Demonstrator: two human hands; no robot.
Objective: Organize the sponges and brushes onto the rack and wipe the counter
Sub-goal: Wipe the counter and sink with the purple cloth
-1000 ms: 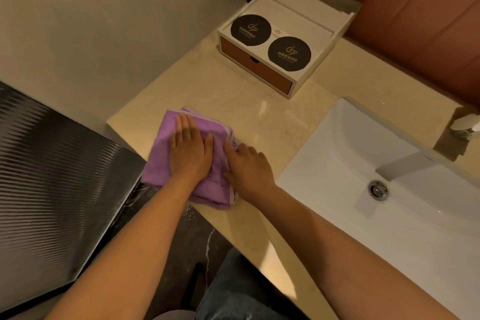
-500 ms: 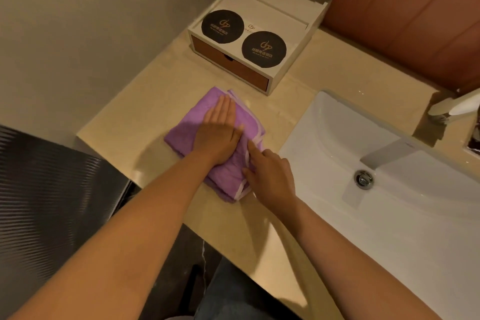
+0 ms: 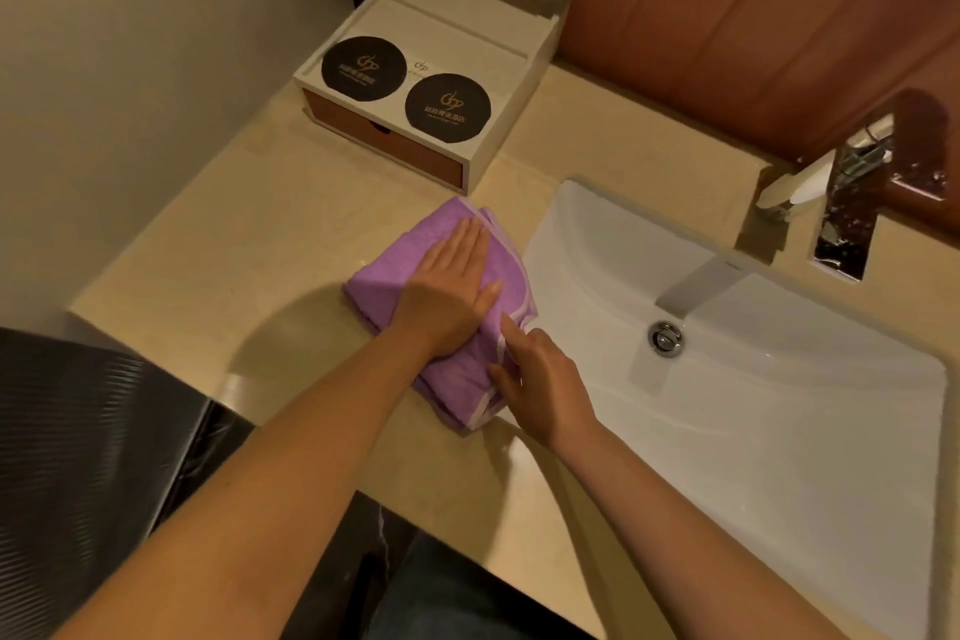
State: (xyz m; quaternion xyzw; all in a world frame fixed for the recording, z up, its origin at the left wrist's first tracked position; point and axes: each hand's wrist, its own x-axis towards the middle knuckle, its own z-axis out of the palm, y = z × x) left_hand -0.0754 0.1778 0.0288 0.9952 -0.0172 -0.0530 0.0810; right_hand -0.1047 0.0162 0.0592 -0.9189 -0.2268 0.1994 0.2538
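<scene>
A folded purple microfibre cloth with a pale trim (image 3: 382,276) lies on the beige stone counter (image 3: 223,250), right under the left hand (image 3: 452,299). That hand lies palm down on it, fingers straight and pressed together, the thumb out to the side. The right hand (image 3: 545,385) sits just nearer and to the right of the left hand, at the cloth's near right edge. Its index finger and thumb lie on the trim, but I cannot tell whether they pinch the cloth or only rest on it.

Immediately right of both hands is the rim of the white rectangular ceramic sink (image 3: 779,431), with a round chrome drain (image 3: 665,338) in its basin. A chrome faucet (image 3: 852,172) stands beyond the sink, well to the right of the hands. Beyond the left hand's fingertips, close to the cloth's far corner, stands a white square box with a brown drawer front (image 3: 457,31). Two round black coasters with gold logos (image 3: 363,68) lie on its top.
</scene>
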